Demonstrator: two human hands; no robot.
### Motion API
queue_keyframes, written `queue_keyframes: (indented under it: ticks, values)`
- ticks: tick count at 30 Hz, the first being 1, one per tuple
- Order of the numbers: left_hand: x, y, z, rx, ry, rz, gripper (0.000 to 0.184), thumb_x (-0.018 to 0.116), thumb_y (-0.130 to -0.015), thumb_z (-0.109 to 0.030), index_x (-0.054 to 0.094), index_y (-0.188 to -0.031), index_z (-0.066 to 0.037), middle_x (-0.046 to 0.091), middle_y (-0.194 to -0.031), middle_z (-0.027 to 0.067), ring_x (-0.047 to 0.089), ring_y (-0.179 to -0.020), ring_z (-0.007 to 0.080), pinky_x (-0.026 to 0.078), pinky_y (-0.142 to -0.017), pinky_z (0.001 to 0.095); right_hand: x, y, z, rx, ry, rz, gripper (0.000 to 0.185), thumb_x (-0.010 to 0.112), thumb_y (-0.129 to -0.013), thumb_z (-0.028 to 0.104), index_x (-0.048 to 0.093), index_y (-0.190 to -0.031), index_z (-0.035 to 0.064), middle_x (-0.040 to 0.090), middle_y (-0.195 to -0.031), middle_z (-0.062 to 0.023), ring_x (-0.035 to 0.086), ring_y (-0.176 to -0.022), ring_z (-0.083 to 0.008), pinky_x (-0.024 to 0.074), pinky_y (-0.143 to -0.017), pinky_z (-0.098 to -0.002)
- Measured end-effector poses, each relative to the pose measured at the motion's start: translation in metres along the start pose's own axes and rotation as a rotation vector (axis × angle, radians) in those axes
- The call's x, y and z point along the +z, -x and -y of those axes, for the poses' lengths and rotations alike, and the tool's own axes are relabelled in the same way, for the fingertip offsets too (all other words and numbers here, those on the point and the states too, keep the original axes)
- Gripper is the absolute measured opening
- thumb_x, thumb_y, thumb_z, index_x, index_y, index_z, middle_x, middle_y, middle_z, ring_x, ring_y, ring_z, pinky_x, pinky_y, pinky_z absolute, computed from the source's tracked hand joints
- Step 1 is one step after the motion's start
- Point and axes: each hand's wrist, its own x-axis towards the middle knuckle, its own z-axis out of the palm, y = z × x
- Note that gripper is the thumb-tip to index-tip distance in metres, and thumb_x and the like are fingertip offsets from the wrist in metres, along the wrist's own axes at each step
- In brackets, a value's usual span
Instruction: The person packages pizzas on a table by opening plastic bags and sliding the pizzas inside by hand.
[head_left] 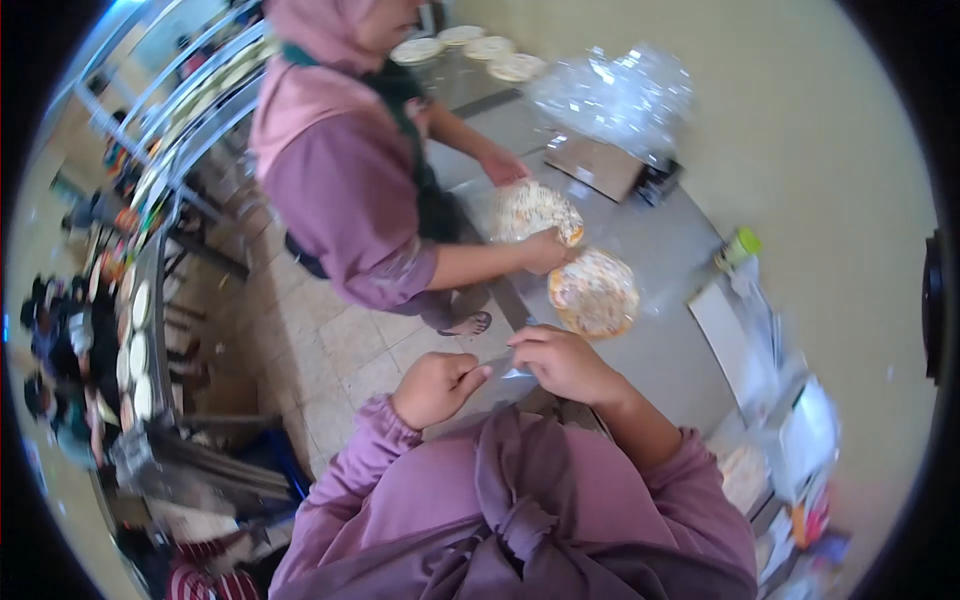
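Note:
My left hand [435, 390] is closed in front of my body, thumb pressed against the fingers. Close to its right, my right hand [565, 367] is also closed, its fingertips pinching. Between them stretches a thin, see-through piece of plastic film [515, 373], blurred at its edges; both hands appear to grip it. Just beyond my right hand, a pizza [595, 293] in clear wrap lies on the grey table [665, 345]. Farther off, a co-worker's two hands hold another pizza [535, 210], partly inside clear plastic.
A co-worker [350, 210] stands at the table's left side. A heap of clear plastic bags [620, 100] rests on a cardboard box [595, 165]. Several pale round bases [487, 48] lie at the back. A green-lidded container [740, 247] and papers line the wall. Other people work far left.

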Motion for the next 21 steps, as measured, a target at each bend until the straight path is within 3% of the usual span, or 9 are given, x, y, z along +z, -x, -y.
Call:
queue_keyframes:
  ticks: [2,4,6,8,10,11,13,16,21]
  values:
    - [-0.005,-0.001,0.001,0.004,-0.031,0.066,0.026,0.058,-0.08,-0.02,0.052,-0.063,-0.002,0.05,-0.057,0.0167,0.052,-0.054,0.035,0.041,-0.049,0.0405,0.01,-0.002,-0.004,0.01,0.099,-0.024,0.027,0.051,-0.068,-0.003,0.06,-0.092,0.0063,0.059,-0.098,-0.0124,0.057,-0.087,-0.0289,0.0473,-0.074,-0.0342]
    - [-0.002,-0.007,-0.002,0.019,-0.055,0.092,0.023,0.058,-0.079,-0.016,0.051,-0.063,-0.001,0.05,-0.058,0.0166,0.052,-0.054,0.0347,0.04,-0.049,0.0404,0.009,-0.002,-0.008,0.234,0.269,0.192,0.032,0.051,-0.065,-0.004,0.06,-0.095,0.0047,0.058,-0.101,-0.0122,0.057,-0.09,-0.0289,0.0463,-0.077,-0.0359]
    - [-0.002,-0.008,0.003,0.078,-0.151,-0.053,0.011,0.057,-0.076,-0.01,0.053,-0.069,-0.002,0.054,-0.064,0.0149,0.054,-0.059,0.0338,0.042,-0.052,0.038,0.016,0.0,-0.006,0.244,0.243,0.172,0.035,0.051,-0.064,-0.003,0.059,-0.098,0.0028,0.057,-0.102,-0.0135,0.056,-0.092,-0.0299,0.0459,-0.078,-0.036]
    - [-0.002,-0.007,0.005,-0.006,-0.153,-0.006,0.005,0.055,-0.073,-0.003,0.054,-0.078,-0.003,0.057,-0.076,0.014,0.056,-0.066,0.032,0.044,-0.056,0.0372,0.022,0.006,-0.01,0.245,0.215,0.156,0.038,0.051,-0.063,-0.003,0.058,-0.101,0.001,0.056,-0.103,-0.0147,0.056,-0.093,-0.031,0.0454,-0.08,-0.0361]
    - [0.0,-0.008,0.018,0.134,-0.211,-0.047,0.023,0.053,-0.07,0.002,0.057,-0.092,-0.007,0.056,-0.098,0.0146,0.059,-0.076,0.0296,0.048,-0.062,0.0359,0.03,0.011,-0.017,0.268,0.105,0.13,0.042,0.052,-0.062,-0.002,0.055,-0.104,-0.0029,0.054,-0.105,-0.0179,0.054,-0.095,-0.0329,0.0438,-0.083,-0.0372]
    - [-0.001,-0.008,0.021,0.145,-0.218,-0.034,0.023,0.053,-0.07,0.002,0.057,-0.092,-0.007,0.056,-0.098,0.0146,0.059,-0.076,0.0296,0.048,-0.062,0.0359,0.031,0.014,-0.017,0.275,0.101,0.113,0.042,0.052,-0.062,-0.002,0.055,-0.104,-0.0029,0.054,-0.105,-0.0179,0.054,-0.095,-0.0329,0.0438,-0.083,-0.0372]
    - [0.0,-0.006,0.023,0.255,-0.246,0.179,0.041,0.051,-0.069,0.003,0.056,-0.107,-0.011,0.045,-0.122,0.0157,0.059,-0.085,0.028,0.05,-0.068,0.0359,0.032,0.02,-0.017,0.349,0.043,-0.013,0.046,0.053,-0.061,0.001,0.054,-0.106,-0.0031,0.053,-0.105,-0.0199,0.052,-0.098,-0.0341,0.0423,-0.085,-0.0372]
    - [0.009,0.0,0.043,0.29,-0.469,0.317,0.051,0.049,-0.069,0.002,0.055,-0.116,-0.017,0.036,-0.132,0.015,0.059,-0.09,0.0276,0.05,-0.073,0.0349,0.027,0.024,-0.01,0.451,0.004,-0.007,0.049,0.054,-0.06,0.003,0.053,-0.109,-0.003,0.053,-0.108,-0.0195,0.051,-0.1,-0.0345,0.0418,-0.086,-0.0369]
    - [0.018,0.004,0.093,0.212,-0.263,0.401,0.052,0.045,-0.068,0.004,0.052,-0.118,-0.009,0.048,-0.121,0.0205,0.055,-0.1,0.0333,0.046,-0.084,0.037,0.036,0.04,-0.019,0.462,-0.074,-0.067,0.044,0.053,-0.061,0.002,0.056,-0.105,-0.003,0.055,-0.103,-0.0196,0.054,-0.096,-0.0313,0.0436,-0.084,-0.0341]
